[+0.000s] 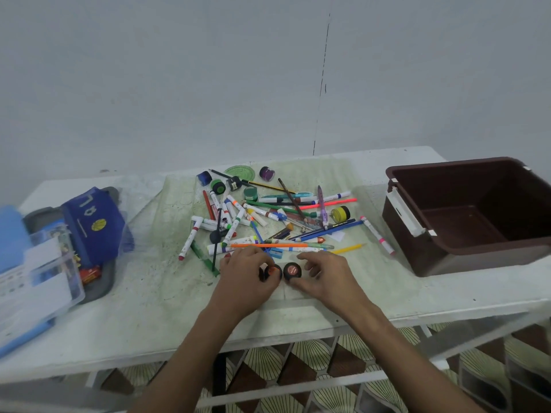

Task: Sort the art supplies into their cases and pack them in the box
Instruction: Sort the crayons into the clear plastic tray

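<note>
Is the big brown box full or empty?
Empty. The brown box on the table's right side shows only its bare bottom and walls; the pens lie loose on the table.

Soft, even, dim indoor light casts faint shadows; wide-angle distortion bends the table (119,329) edges, with corners slightly blurred.

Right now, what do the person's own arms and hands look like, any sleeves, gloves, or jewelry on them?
Both arms come in bare from the bottom edge: no sleeves show on either forearm. The left hand and the right hand wear no gloves, and no rings, watch or bracelets are visible on the fingers or wrists. No markings show on either.
</note>
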